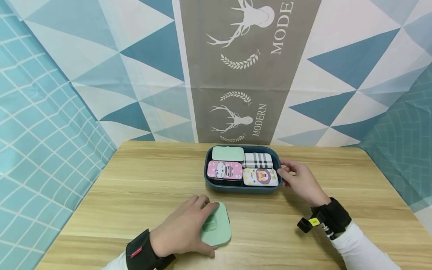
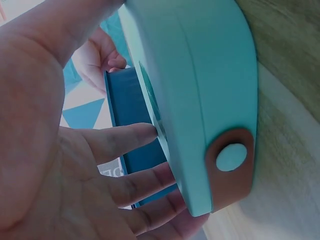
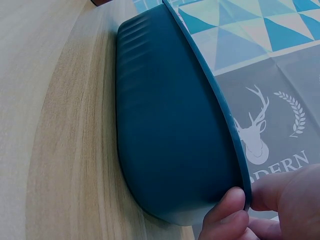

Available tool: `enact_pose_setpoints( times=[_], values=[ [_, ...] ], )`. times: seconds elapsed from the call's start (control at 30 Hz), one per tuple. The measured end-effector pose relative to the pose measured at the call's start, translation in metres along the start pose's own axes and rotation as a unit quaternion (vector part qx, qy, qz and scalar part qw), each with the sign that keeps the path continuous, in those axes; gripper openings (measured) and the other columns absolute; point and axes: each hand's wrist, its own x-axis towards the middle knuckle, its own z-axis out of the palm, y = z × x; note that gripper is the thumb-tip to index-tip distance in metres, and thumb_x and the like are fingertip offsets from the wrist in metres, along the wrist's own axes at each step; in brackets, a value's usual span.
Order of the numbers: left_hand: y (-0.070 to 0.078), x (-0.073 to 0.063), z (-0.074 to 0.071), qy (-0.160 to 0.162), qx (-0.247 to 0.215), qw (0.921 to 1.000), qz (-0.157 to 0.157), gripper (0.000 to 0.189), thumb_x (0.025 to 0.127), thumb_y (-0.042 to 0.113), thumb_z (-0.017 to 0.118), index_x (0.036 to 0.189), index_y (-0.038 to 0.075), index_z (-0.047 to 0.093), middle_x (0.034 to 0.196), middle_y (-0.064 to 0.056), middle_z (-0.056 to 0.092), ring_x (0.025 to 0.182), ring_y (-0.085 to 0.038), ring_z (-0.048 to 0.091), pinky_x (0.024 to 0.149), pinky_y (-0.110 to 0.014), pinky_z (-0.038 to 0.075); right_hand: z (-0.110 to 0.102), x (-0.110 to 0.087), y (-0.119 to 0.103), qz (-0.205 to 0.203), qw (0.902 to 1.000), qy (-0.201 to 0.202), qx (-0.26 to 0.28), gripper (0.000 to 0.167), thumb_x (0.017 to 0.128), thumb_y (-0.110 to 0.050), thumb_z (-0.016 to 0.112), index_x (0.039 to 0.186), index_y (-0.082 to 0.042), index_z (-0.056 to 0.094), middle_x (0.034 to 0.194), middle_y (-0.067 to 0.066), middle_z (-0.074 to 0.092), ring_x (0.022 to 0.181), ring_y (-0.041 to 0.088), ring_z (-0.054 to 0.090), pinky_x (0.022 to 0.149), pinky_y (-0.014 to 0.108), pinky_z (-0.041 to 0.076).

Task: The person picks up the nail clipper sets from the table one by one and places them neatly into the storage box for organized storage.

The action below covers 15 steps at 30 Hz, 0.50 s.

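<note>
On the near part of the table lies a mint-green rounded case with a brown snap tab on its side. My left hand spans it, thumb on the near edge and fingers over the far side. The index fingertip touches its top face in the left wrist view. Farther off stands a dark blue basket, its right rim pinched between my right hand's thumb and fingers. Inside are a green tin, a plaid tin, a pink cartoon tin and a lion tin.
The wooden table ends at a patterned cloth backdrop just behind the basket. Blue tiled cloth hangs on the left, with a darker blue cloth on the right.
</note>
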Motion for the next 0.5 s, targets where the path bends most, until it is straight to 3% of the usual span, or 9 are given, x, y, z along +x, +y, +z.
enact_pose_setpoints(
  times=[0.5],
  values=[
    [0.0022,-0.0001,0.0025,-0.006,0.015,0.9999,-0.001,0.105,0.064,0.059,0.096,0.152,0.016,0.056,0.131,-0.002,0.057,0.109,-0.018,0.05,0.092,-0.039,0.052,-0.0004,0.0003,-0.0003,-0.001,1.0,-0.001,0.004,0.047,0.109,-0.011,0.06,0.152,0.006,0.05,0.096,0.017,0.061,0.071,0.025,0.062,0.061,0.033,0.055]
  ],
)
